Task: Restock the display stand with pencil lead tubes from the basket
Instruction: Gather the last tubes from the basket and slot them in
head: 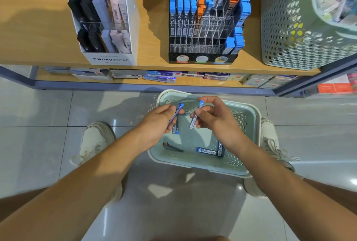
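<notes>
Wooden shelf (38,28) beyond both hands, smooth top. On it, up and right of the right hand (216,119): tall perforated plastic bin (286,28). Ahead of both hands: display stand (202,59), clear acrylic cells on a black base (blue and orange caps, mostly in the rear and left cells). Directly beneath the hands: pale green basket (241,106), latticed walls. Left hand (156,123) pinches a slim blue-capped tube (176,113); the right hand pinches a second tube (196,117), cap up. Loose tubes (207,151) lie flat below the right wrist.
</notes>
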